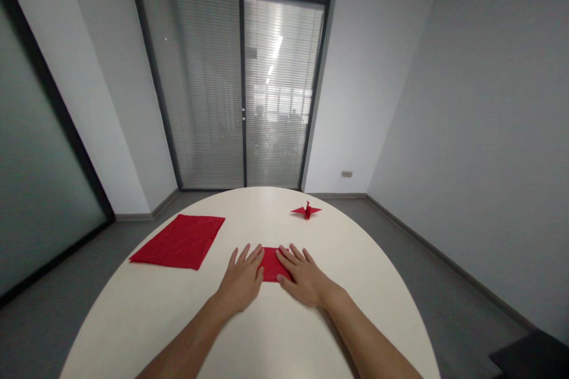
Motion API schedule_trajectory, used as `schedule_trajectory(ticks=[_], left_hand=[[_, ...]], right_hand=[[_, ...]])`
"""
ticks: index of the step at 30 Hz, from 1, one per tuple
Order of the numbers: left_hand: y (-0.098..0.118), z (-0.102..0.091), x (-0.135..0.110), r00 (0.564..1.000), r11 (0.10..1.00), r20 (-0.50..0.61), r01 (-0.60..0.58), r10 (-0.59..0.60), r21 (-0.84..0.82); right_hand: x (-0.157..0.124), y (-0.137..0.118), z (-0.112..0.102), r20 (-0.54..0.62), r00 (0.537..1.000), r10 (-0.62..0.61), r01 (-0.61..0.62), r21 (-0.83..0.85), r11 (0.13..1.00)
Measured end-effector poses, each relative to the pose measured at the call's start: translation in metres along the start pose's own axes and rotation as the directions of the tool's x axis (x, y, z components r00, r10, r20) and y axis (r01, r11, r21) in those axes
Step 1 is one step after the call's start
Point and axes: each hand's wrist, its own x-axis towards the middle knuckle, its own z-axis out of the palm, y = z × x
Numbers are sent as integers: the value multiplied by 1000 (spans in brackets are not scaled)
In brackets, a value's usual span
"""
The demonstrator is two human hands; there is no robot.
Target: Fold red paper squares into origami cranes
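Observation:
A small folded red paper (271,266) lies flat on the white table between my hands. My left hand (242,278) rests at its left edge, fingers spread and pointing away from me. On the right part of the paper my right hand (304,275) lies palm down, its fingers stretched out and covering that side. Both hands are open and grip nothing. Beyond my right hand stands a red origami crane (307,211) with its wings spread. To the left lies a larger creased red sheet (181,243), apart from my left hand.
The round white table (267,331) curves away on both sides. Past it is a glass door (242,89) with blinds in a dark frame. A dark object (533,355) shows at the lower right, by the wall.

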Motion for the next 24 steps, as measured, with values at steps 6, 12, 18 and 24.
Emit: schedule_trajectory(ticks=[6,12,18,24], left_hand=[[-2,-2,2,987,998,-150,56,-50,31],[0,-7,2,986,990,-125,-122,112,-74],[-1,-9,4,987,994,-137,-96,87,-61],[2,-12,5,983,983,-122,-149,136,-103]], right_hand=[[0,2,2,-35,999,22,-22,-4,1000],[1,0,1,-53,999,9,-9,-1,1000],[-5,13,-11,-47,996,-76,77,19,997],[-4,16,-11,-194,959,-208,216,21,976]])
